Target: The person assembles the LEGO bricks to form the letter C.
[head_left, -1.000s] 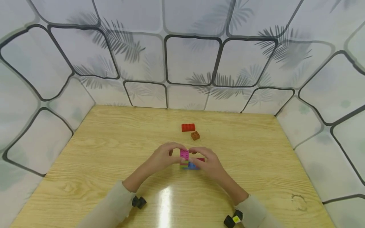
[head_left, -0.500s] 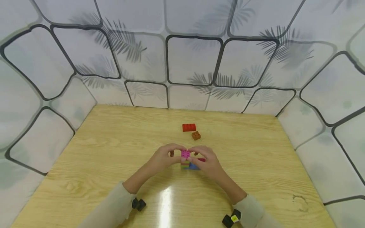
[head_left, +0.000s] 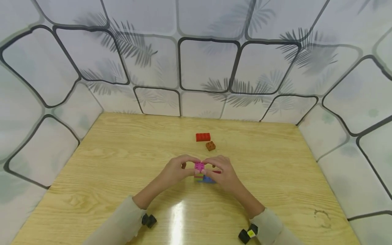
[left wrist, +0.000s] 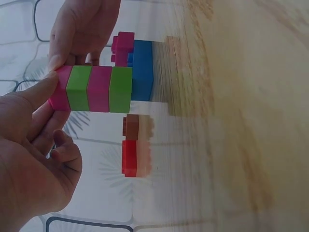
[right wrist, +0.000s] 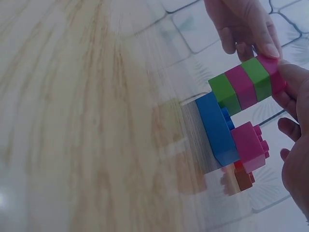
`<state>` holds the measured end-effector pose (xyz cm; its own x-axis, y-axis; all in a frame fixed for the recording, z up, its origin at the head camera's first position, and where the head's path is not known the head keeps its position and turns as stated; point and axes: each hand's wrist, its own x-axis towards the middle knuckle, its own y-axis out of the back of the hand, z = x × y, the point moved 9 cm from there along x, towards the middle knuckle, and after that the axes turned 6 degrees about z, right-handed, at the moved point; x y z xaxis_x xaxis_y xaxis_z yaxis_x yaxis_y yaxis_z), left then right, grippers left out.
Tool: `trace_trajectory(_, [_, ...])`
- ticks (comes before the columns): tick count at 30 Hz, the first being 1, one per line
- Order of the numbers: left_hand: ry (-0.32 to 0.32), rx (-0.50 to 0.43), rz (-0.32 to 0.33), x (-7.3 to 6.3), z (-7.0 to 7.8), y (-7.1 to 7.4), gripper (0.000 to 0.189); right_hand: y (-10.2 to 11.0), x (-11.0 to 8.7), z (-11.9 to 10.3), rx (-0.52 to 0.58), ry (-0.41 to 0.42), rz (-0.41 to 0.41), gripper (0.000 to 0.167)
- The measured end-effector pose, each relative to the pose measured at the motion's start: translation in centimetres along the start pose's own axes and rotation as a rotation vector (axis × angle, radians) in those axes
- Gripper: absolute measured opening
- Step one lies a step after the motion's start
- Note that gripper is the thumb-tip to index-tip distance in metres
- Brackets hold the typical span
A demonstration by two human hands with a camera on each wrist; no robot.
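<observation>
A tower of alternating green and pink toy building bricks (left wrist: 99, 89) stands on one end of a long blue brick (left wrist: 143, 70). Its topmost piece is a pink brick (head_left: 199, 166) with studs facing up. From the left, my left hand (head_left: 177, 169) pinches that top brick between thumb and fingers. My right hand (head_left: 225, 173) pinches the same brick from the right side. On the blue brick's other end sits a second pink brick (right wrist: 248, 145), lower than the tower and partly hidden behind my right hand in the head view.
Beyond the build, a small brown brick (head_left: 210, 146) and a longer red brick (head_left: 203, 137) lie on the wooden table (head_left: 137, 143). Patterned panels (head_left: 208, 64) enclose the table at the back and both sides. Each wrist carries a black device.
The top pink brick looked tilted a second ago and now appears level on the tower. Both hands have kept hold of it with barely any shift.
</observation>
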<state>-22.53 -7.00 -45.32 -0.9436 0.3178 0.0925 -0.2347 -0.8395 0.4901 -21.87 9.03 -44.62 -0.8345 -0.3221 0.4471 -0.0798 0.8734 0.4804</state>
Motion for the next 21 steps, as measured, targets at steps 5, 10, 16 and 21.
trace_trajectory(5, [0.014,-0.017,0.011,-0.11,-0.19,-0.04,0.032,0.00,0.00,-0.10,-0.005,0.011,0.002,0.024])
trace_trajectory(10, [0.009,-0.009,0.014,0.00,-0.08,-0.11,0.032,0.34,0.06,-0.11,-0.003,-0.020,0.006,0.024])
trace_trajectory(16, [-0.008,0.064,-0.001,-0.02,0.31,-0.11,0.035,0.38,-0.01,0.17,0.019,-0.091,-0.015,0.025])
trace_trajectory(21, [-0.019,0.093,-0.007,-0.25,0.35,-0.02,0.034,0.14,-0.01,0.36,0.021,-0.083,-0.070,0.025])
